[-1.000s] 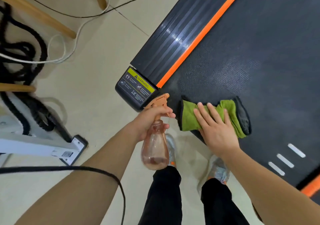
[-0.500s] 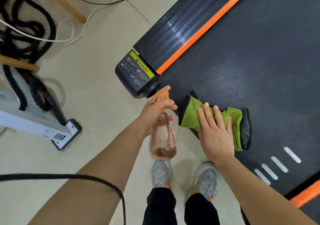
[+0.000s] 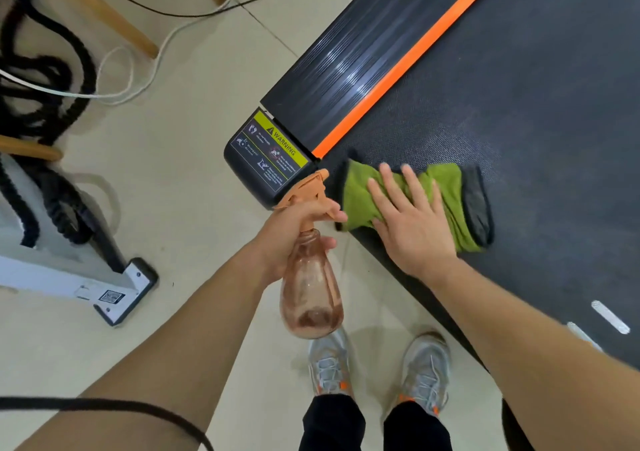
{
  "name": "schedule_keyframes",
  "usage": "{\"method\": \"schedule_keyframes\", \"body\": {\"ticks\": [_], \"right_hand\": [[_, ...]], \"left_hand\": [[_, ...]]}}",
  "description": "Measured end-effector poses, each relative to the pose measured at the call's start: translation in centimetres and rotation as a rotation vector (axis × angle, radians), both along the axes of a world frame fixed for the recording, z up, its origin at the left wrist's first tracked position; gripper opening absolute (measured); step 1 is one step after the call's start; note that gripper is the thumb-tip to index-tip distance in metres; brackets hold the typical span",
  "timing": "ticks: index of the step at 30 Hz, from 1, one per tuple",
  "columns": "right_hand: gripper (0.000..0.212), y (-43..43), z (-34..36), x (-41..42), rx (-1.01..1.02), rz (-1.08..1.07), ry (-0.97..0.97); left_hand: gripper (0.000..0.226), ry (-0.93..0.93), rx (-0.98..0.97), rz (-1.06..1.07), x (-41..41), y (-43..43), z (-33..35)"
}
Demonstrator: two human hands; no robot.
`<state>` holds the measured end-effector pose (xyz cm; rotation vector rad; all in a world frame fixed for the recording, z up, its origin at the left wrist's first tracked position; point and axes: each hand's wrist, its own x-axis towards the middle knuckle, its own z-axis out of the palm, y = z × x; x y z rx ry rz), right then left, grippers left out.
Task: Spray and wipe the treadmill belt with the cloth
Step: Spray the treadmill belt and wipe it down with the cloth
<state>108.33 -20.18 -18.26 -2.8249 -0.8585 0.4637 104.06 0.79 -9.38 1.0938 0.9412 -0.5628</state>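
The treadmill belt [image 3: 519, 97] fills the right side of the view, a broad dark sheet with a fine pebbled grain, edged by an orange stripe [image 3: 398, 71] and a ribbed side rail [image 3: 346, 69]. It looks firm and grippy, so I judge a cloth will drag on it rather than glide and needs weight from above.

The cloth [image 3: 446, 190] lies on the belt's near corner, just beside the end cap [image 3: 242, 173]. It is bright green with a dark grey face showing at one end, folded into a thick pad. It looks soft, light and limp, so a flat palm over its middle seems the best hold, since pinching an edge would likely unfold it. The right hand [image 3: 412, 228] does just that, fingers straight and spread, pressing on the green.

The spray bottle [image 3: 310, 294] is clear pinkish plastic, probably light. The left hand [image 3: 294, 222] is wrapped round its neck under the orange trigger head, holding it over the floor tiles [image 3: 190, 173].
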Motion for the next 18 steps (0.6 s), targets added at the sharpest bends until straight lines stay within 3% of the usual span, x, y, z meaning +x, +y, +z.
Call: {"method": "schedule_keyframes", "body": {"ticks": [2, 7, 9, 11, 13, 18], "right_hand": [[0.062, 3.2, -0.5, 3.1, 0.007, 0.063, -0.027], [0.062, 0.8, -0.7, -1.9, -0.025, -0.118, -0.082], [0.062, -2.1, -0.5, -4.9, -0.031, 0.03, -0.074], [0.064, -4.1, -0.4, -3.7, -0.037, 0.316, -0.057], [0.064, -4.1, -0.6, 0.2, -0.067, 0.392, -0.061], [0.061, 0.5, -0.5, 8.6, -0.059, -0.307, -0.036]], "left_hand": [[0.011, 0.016, 0.001, -0.074, -0.1, 1.0, -0.4], [0.012, 0.018, 0.025, -0.126, -0.6, 2.1, -0.9], [0.028, 0.018, 0.024, -0.132, -0.6, 2.1, -0.7], [0.05, 0.015, 0.008, -0.14, -0.5, 2.0, -0.5], [0.046, -0.019, -0.012, -0.146, -0.2, 1.7, -0.5], [0.041, -0.01, 0.01, -0.212, 0.9, 1.0, -1.1]]}}
